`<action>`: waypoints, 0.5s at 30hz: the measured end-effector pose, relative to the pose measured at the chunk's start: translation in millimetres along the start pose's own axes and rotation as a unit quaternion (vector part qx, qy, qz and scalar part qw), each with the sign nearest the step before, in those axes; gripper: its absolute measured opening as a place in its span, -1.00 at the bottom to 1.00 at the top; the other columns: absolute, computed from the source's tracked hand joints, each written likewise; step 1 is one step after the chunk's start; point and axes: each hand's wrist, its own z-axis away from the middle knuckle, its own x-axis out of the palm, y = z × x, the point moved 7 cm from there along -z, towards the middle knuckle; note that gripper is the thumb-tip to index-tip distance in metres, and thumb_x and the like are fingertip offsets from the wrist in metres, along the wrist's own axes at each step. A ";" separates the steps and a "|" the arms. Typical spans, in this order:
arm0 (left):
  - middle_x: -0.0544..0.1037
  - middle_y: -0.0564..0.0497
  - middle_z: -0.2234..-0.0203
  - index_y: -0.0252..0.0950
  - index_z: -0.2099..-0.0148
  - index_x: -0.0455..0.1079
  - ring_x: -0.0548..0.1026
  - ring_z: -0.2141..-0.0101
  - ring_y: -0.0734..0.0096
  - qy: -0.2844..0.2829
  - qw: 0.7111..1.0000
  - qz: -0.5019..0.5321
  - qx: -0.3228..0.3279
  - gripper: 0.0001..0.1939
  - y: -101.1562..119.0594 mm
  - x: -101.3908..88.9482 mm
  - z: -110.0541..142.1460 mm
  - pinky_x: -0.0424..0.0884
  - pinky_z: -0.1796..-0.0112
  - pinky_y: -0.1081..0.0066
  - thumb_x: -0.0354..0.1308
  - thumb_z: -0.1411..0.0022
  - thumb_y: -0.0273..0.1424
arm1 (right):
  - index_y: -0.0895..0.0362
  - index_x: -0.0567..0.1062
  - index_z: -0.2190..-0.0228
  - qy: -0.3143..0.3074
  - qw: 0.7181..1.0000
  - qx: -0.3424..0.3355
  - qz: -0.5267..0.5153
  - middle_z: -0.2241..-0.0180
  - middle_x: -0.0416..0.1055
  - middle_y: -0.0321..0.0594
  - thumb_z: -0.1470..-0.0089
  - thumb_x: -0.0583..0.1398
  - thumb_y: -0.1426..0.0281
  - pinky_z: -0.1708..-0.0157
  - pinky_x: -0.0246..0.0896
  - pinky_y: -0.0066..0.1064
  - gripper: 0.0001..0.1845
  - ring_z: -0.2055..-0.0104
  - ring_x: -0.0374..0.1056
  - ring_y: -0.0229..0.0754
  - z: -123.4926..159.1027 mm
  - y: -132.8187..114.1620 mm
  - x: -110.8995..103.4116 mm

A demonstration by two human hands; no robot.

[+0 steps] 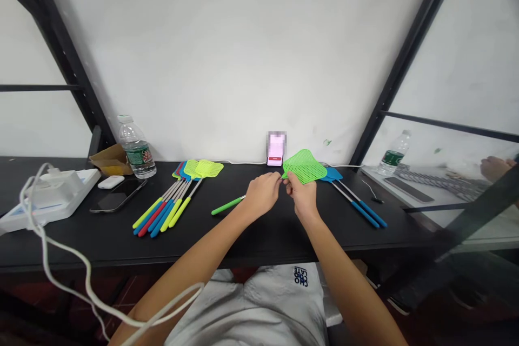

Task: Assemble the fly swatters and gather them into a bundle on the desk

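Note:
A green fly swatter (pixel 304 166) is held above the black table in front of me. My left hand (pixel 263 192) is wrapped round its metal shaft, and the green handle (pixel 227 206) sticks out to the left behind my wrist. My right hand (pixel 300 192) pinches the swatter at the neck, where the mesh head meets the shaft. To the left lies a fanned pile of fly swatters (pixel 174 200) with yellow, blue and red handles. On the right, two blue fly swatters (pixel 360 203) lie side by side, their heads partly behind the green one.
A lit phone (pixel 275 150) leans on the wall. At left are a water bottle (pixel 137 148), an open cardboard box (pixel 111 160), a white case (pixel 111 182), a dark phone (pixel 117 196) and a power strip (pixel 73 194) with a white cable (pixel 87 265). Another bottle (pixel 394 154) shows at right.

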 end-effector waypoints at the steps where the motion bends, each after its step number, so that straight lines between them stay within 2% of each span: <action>1: 0.52 -0.06 0.26 -0.22 0.18 0.35 0.47 0.23 0.28 0.004 1.000 0.005 0.002 -0.75 2.6 2.0 -3.8 0.29 0.25 0.38 -0.16 -0.41 -0.37 | 0.15 0.41 0.59 -0.001 1.000 0.001 -0.003 0.62 0.38 -0.30 0.06 0.28 0.27 0.68 0.03 -0.46 -0.76 0.67 0.17 -0.35 -0.1 0.1 -0.3; 7: 0.53 -0.02 0.31 -0.20 0.24 0.35 0.47 0.29 0.30 0.022 1.000 0.017 0.005 -0.73 -3.1 3.2 -3.7 0.22 0.32 0.40 -0.15 -0.41 -0.34 | 0.16 0.41 0.57 -0.017 0.999 0.024 -0.044 0.62 0.34 -0.31 0.09 0.32 0.28 0.70 -0.05 -0.48 -0.75 0.67 0.13 -0.38 -1.9 -0.1 3.3; 12: 0.54 -0.03 0.32 -0.20 0.24 0.35 0.47 0.31 0.29 0.039 0.999 -0.006 -0.033 -0.70 -22.7 -5.3 -2.1 0.18 0.35 0.40 -0.17 -0.43 -0.28 | 0.15 0.38 0.59 0.051 0.996 0.042 -0.058 0.64 0.32 -0.33 0.13 0.31 0.30 0.74 -0.15 -0.51 -0.76 0.68 0.10 -0.39 -16.9 0.7 -19.5; 15: 0.54 -0.04 0.31 -0.21 0.24 0.35 0.47 0.31 0.29 0.050 0.997 -0.023 -0.046 -0.69 -30.3 -6.6 -2.2 0.17 0.36 0.40 -0.18 -0.43 -0.27 | 0.17 0.39 0.64 0.019 0.997 0.072 -0.007 0.66 0.30 -0.31 0.15 0.32 0.32 0.74 -0.14 -0.51 -0.75 0.68 0.11 -0.39 -22.4 6.0 -23.9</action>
